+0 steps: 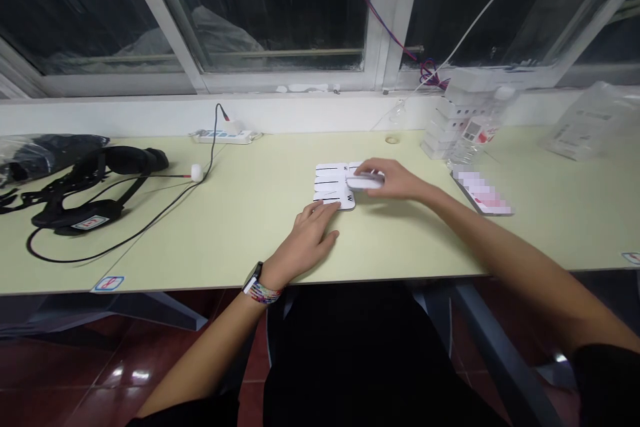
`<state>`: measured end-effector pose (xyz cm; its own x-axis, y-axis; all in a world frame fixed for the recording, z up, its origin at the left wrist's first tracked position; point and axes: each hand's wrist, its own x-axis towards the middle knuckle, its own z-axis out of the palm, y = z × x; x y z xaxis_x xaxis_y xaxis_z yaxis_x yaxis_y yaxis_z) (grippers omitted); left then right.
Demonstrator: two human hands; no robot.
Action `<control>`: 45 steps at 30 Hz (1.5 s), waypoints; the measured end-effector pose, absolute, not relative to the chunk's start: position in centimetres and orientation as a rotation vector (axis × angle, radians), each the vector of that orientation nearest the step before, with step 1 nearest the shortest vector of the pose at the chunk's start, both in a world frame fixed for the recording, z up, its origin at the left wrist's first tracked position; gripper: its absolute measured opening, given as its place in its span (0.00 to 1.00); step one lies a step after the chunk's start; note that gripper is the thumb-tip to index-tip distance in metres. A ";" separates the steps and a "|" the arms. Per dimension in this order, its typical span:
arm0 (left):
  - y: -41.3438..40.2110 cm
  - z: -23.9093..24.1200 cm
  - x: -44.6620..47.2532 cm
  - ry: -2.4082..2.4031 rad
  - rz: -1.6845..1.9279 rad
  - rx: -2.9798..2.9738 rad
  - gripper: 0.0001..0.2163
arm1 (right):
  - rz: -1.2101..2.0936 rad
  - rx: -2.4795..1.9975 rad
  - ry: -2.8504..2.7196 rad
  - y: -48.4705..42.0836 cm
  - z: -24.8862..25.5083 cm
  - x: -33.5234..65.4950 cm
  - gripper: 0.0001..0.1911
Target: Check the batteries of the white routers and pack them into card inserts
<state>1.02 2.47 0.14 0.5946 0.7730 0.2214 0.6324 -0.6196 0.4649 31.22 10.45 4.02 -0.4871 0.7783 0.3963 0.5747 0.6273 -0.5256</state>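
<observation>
White cards (327,181) with rounded corners, black lines and a "W" mark lie in rows on the pale yellow table (240,213). My left hand (310,240) lies on the table with its fingers stretched out, fingertips touching the nearest card's front edge. Just above the cards' right side, my right hand (393,179) grips a stack of white cards (365,181) between thumb and fingers. That stack covers part of the laid-out cards, and the faces of the cards in it cannot be made out.
At left lie a black head strap device (110,167) and its cable (165,213). A power strip (225,137) sits by the wall. On the right stand white boxes (445,123), a plastic bottle (473,137), a blurred flat item (483,192) and a plastic bag (585,120). A tape ring (393,140) lies behind the cards.
</observation>
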 end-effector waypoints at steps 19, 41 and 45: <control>2.3 -0.1 1.1 1.131 0.523 2.490 0.27 | 0.433 -1.597 -2.126 22.4 0.1 32.8 0.35; 2.4 -0.2 1.1 1.131 0.579 2.488 0.28 | 0.250 -1.642 -2.363 15.7 -1.0 30.1 0.40; 2.3 -0.3 1.1 1.121 0.592 2.472 0.28 | 0.258 -1.648 -2.357 15.0 -1.1 29.9 0.40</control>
<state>1.09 2.27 -0.27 0.5972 0.7705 0.2230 0.6188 -0.6194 0.4831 29.90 15.00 -1.10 -0.3269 0.9393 0.1044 0.8943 0.3432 -0.2871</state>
